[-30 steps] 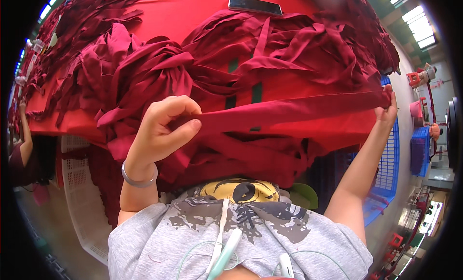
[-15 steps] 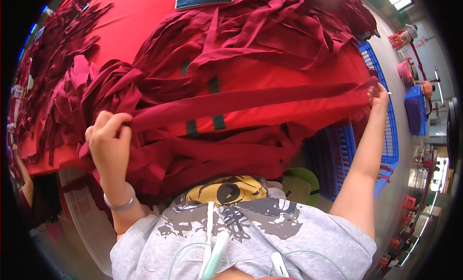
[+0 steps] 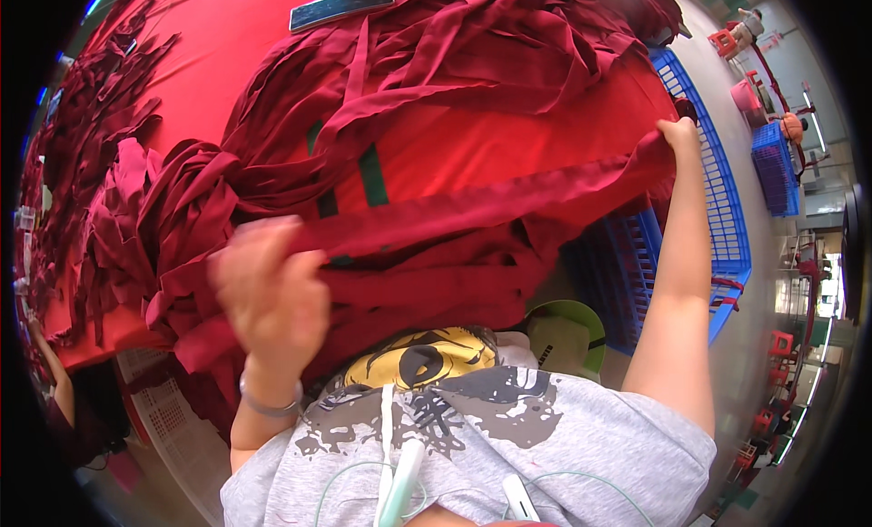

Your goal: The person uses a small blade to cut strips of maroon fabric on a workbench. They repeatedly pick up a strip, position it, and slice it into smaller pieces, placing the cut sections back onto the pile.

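- Head view: your left hand (image 3: 270, 291) sits at lower left of centre, blurred, forearm rising from the bottom edge with a thin bracelet (image 3: 268, 404) at the wrist. Its fingers curl around one end of a dark red strip (image 3: 490, 205); how tightly they close, you cannot tell through the blur.
- Your right hand (image 3: 679, 132) is at upper right, arm stretched almost straight up the frame, fingers pinched shut on the other end of the strip.
- The strip runs taut between your hands, slanting up from lower left to upper right, across the front of the red table (image 3: 227, 46).
- A heap of strips (image 3: 436, 64) of the same dark red covers the table from left edge to upper right.
- A flat dark phone (image 3: 341, 6) lies at top centre, apart from the heap.
- A blue crate (image 3: 718, 227) stands at the right, beside your right arm; a second blue crate (image 3: 777, 168) sits farther right.
- A green, round-topped stool (image 3: 568, 332) shows below the table edge, right of centre.
- A white crate (image 3: 168, 418) is at lower left.
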{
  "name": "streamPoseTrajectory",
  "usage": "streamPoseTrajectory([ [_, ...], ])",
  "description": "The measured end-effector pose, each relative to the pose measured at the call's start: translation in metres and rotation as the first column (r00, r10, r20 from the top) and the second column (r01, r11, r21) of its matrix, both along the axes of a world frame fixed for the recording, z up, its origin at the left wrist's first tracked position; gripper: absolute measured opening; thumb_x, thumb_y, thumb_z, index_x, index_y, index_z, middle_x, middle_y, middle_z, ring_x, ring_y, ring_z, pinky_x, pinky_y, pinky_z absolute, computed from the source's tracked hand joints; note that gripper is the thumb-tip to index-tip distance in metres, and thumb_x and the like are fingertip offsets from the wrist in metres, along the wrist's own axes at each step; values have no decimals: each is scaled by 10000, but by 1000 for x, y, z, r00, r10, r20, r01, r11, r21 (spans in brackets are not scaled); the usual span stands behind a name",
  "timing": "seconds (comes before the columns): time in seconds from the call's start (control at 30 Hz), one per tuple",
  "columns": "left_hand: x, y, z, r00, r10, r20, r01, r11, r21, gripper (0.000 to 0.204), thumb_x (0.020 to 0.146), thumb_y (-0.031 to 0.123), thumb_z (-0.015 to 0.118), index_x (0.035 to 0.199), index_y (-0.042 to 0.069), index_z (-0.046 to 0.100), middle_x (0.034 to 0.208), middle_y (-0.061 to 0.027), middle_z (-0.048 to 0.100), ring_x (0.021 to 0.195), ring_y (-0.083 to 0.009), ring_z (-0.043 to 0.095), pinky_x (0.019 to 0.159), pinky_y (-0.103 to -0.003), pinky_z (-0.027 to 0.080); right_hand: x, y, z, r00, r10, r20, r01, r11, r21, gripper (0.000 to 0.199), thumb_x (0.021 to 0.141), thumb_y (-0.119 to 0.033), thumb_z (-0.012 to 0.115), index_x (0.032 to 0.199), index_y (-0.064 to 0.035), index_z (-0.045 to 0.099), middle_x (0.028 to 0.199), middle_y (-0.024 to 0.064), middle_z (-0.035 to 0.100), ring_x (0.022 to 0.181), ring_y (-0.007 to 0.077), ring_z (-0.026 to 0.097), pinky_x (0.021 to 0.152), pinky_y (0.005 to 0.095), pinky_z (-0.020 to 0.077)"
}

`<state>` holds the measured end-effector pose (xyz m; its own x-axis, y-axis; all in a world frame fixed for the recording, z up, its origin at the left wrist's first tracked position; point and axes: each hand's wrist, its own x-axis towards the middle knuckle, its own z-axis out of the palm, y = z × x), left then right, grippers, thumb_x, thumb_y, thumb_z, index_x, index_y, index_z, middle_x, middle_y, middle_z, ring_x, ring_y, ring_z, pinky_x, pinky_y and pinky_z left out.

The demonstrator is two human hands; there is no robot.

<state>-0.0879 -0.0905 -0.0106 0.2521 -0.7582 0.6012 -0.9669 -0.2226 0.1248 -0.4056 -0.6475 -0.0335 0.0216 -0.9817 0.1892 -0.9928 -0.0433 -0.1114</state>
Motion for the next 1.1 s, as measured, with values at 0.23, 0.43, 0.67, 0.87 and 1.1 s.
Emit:
streamPoseTrajectory([
  [0.23, 4, -13, -41, 958, 27, -286, 62, 952, 299, 322, 889, 194, 628, 1188, 79, 657, 1311, -100, 590, 1238, -315, 520, 1032, -501, 381, -46, -44, -28, 317, 71, 946, -221, 975, 1, 364, 782, -49, 587, 1144, -14, 610, 1003, 134, 711, 716, 216, 658, 624, 314, 498],
  [0.43, 11, -1, -35, 981, 81, -174, -9, 926, 378, 341, 914, 270, 604, 1212, 115, 658, 1313, -72, 592, 1214, -298, 524, 1065, -534, 315, -65, -58, -43, 920, 50, 389, 65, 959, -276, 503, 782, -322, 685, 1133, 36, 643, 996, 178, 711, 1012, 326, 668, 917, 378, 494],
  [0.67, 25, 12, -33, 989, 81, -126, -25, 920, 391, 321, 906, 313, 614, 1163, 136, 690, 1278, -48, 609, 1177, -276, 531, 1058, -548, 313, 4, -10, -26, 1000, -1, 31, 8, 977, -214, 498, 820, -327, 604, 1204, -10, 582, 1155, 232, 646, 1049, 390, 638, 932, 456, 496],
  [0.87, 29, 9, -38, 988, 55, -143, 2, 929, 371, 314, 900, 305, 625, 1162, 146, 691, 1292, -82, 585, 1184, -289, 523, 1055, -537, 325, -110, -79, -38, 890, -390, 236, 429, 892, -143, 500, 744, -342, 618, 1006, 77, 697, 1123, 300, 635, 1105, 389, 619, 941, 457, 484],
  [1.1, 35, 14, -34, 995, 85, -55, -59, 930, 362, 308, 885, 304, 643, 1127, 123, 700, 1342, -104, 539, 1246, -312, 479, 1064, -514, 330, -2, 39, 0, 751, 310, 583, -344, 937, -55, 271, 857, -179, 675, 1032, 27, 662, 921, 94, 706, 764, 178, 664, 676, 296, 521],
])
